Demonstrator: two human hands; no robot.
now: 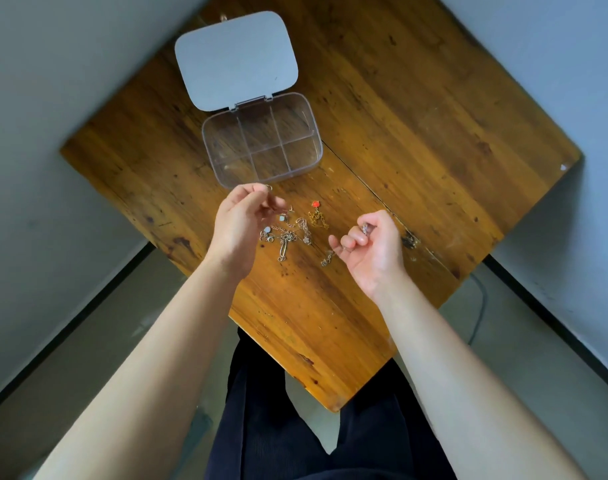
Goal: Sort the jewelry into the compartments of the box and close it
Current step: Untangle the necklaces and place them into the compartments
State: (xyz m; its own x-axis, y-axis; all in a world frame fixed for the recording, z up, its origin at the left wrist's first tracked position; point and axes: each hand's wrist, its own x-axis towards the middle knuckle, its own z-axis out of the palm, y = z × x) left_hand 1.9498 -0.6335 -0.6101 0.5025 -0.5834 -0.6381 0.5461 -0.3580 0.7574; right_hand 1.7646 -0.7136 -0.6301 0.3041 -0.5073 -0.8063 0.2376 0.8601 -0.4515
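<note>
A wooden worktop (416, 140) is seen from above, with two bare forearms reaching over its near corner. A clear plastic box (262, 140) stands open toward the far side, its grey lid (236, 58) folded back flat; its six compartments appear empty. Just in front of the box, a loose tangle of silver chains and charms (285, 233) lies on the wood, with a gold chain bearing a red charm (317, 213) beside it.

The left hand (241, 220) is raised just short of the box's near wall, its fingers (257, 190) pinched on a small ring-like piece (269, 187). The right hand (371, 244) is curled closed around a small silver piece (364, 229), and a thin chain (327, 258) lies below it; whether that chain is held cannot be told.

The sorting seems only begun. The next move would likely call for the left hand's piece to be carried over the box's near wall and released into one compartment.
</note>
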